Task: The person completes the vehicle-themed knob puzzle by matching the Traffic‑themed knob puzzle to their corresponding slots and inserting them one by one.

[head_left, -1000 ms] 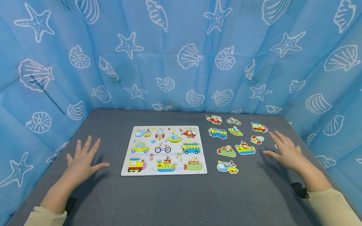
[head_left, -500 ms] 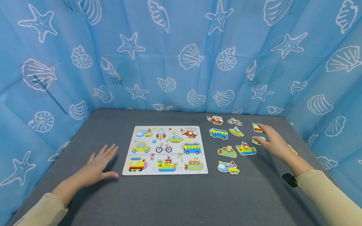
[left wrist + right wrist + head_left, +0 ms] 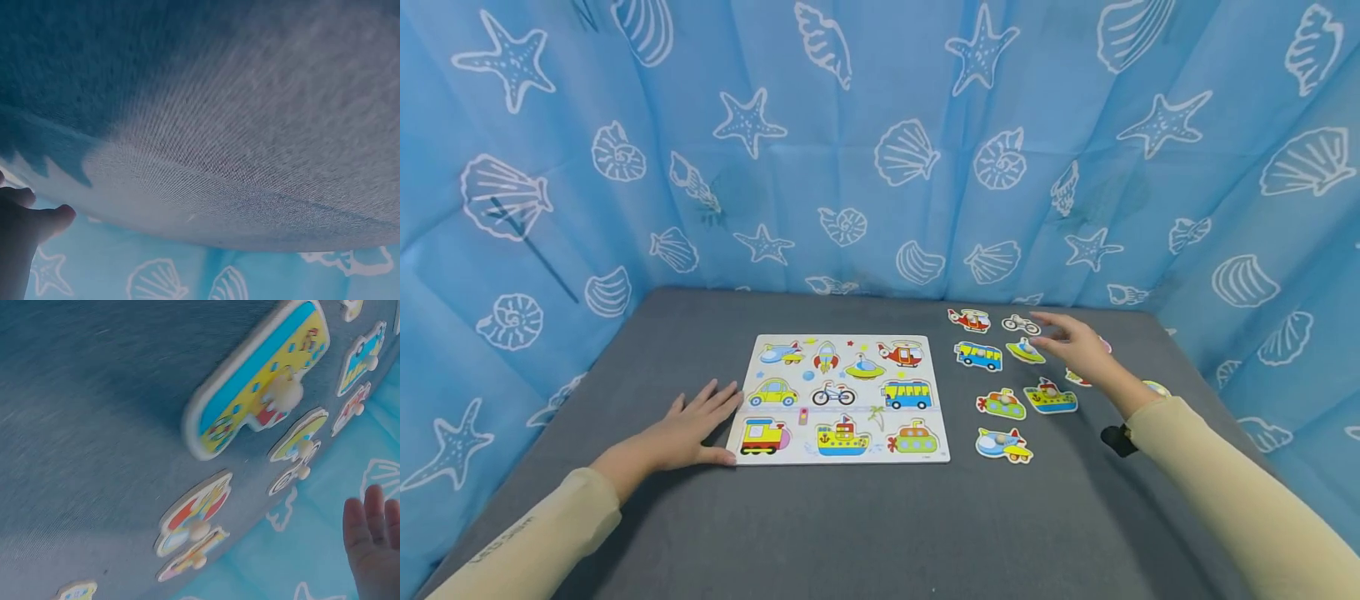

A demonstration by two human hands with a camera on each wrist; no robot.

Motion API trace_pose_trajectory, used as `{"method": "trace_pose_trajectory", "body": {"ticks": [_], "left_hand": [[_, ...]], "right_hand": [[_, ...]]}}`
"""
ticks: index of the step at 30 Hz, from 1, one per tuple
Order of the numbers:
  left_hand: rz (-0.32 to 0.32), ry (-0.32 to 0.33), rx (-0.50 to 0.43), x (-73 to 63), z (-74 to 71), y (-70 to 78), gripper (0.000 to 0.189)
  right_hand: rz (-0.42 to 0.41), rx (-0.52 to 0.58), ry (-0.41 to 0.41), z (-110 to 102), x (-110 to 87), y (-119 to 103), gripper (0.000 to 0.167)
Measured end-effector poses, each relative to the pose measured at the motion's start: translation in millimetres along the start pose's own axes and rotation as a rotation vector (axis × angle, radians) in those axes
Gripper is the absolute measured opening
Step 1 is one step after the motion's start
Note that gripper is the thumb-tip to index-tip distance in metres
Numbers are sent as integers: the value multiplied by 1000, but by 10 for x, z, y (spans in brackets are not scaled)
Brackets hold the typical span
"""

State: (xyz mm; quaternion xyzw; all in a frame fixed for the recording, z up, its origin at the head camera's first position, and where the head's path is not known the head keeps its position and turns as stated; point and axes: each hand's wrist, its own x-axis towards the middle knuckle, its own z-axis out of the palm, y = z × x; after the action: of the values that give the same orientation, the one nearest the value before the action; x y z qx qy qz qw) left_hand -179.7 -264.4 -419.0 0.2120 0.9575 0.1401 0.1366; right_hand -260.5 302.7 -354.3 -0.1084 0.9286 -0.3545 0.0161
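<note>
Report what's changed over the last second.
The left hand has moved right, its fingertips now at the left edge of the puzzle board. The right hand has moved left and away from the person, to beside the bicycle piece and saucer piece. Nothing visibly gripped or released. The board and visible pieces stayed put.

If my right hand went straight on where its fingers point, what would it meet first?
Probably the bicycle piece, just ahead of your right hand in the head view. Its height above the table is unclear, so it might pass over.
</note>
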Motion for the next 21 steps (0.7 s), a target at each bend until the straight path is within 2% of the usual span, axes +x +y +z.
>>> {"method": "trace_pose_trajectory", "body": {"ticks": [4,9,15,21], "left_hand": [[9,-26,-5,47,-40,-45,106],[-8,-75,-8,78,-70,-72,108],[-17,-103,-6,92,-84,-67,112],[-17,-109,10,142,-95,-15,116]], "right_hand": [[18,100,-20,58,151,1,54],[60,185,-53,141,327,6,54],[108,226,-69,232,494,28,54],[163,279,-127,290,615,53,53]]}}
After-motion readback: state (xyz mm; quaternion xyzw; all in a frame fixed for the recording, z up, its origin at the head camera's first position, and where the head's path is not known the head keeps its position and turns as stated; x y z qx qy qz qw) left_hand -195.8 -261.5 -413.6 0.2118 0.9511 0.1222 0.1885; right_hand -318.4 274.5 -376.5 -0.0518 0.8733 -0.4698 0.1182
